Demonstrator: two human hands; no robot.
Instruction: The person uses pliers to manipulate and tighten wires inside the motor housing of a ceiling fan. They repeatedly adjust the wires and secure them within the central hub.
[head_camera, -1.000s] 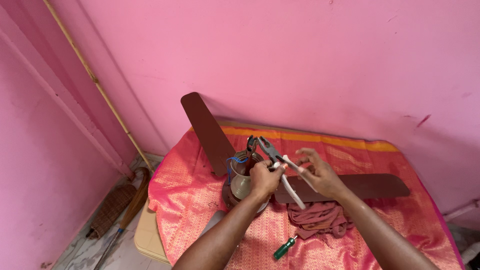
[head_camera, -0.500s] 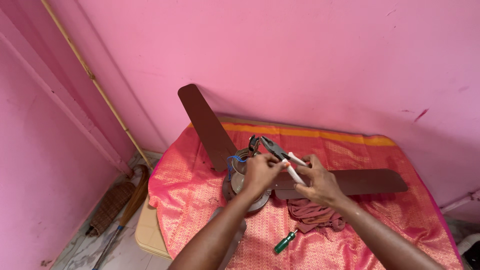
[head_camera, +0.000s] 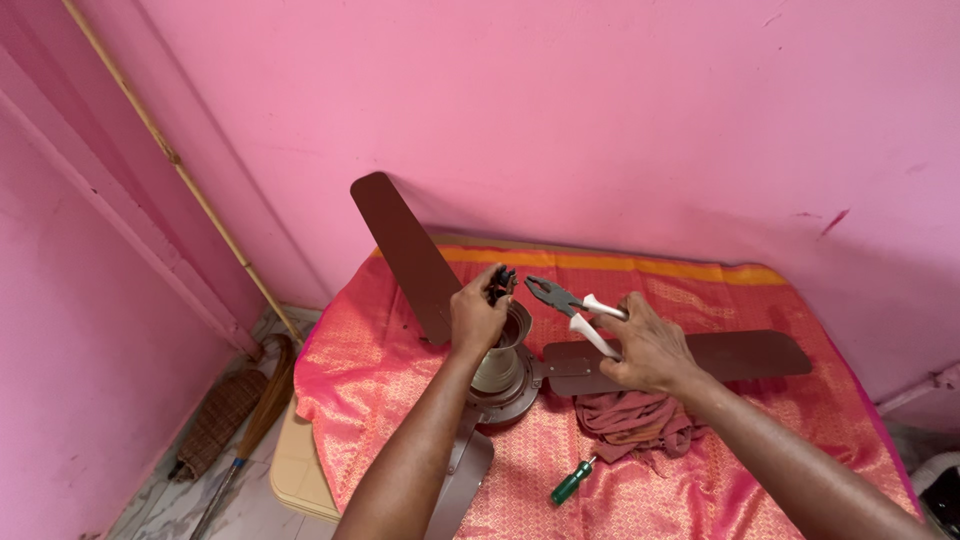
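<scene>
A brown ceiling fan lies on a table under an orange-pink cloth (head_camera: 400, 400). Its round motor hub (head_camera: 505, 375) sits in the middle, with one blade (head_camera: 405, 250) pointing up and left and another blade (head_camera: 720, 355) lying to the right. My left hand (head_camera: 478, 318) is closed on a bunch of wires (head_camera: 500, 283) at the top of the hub. My right hand (head_camera: 645, 348) holds pliers (head_camera: 572, 303) by their white handles. The metal jaws point left toward the wires and stand a little apart from them.
A crumpled reddish rag (head_camera: 635, 418) lies beside the hub, with a green-handled screwdriver (head_camera: 572, 482) in front of it. A broom (head_camera: 240, 420) and a long wooden stick (head_camera: 180, 170) lean in the left corner. Pink walls close in behind and to the left.
The pliers have come away from the wires and moved right with my right hand. My left hand keeps its grip at the top of the hub.
</scene>
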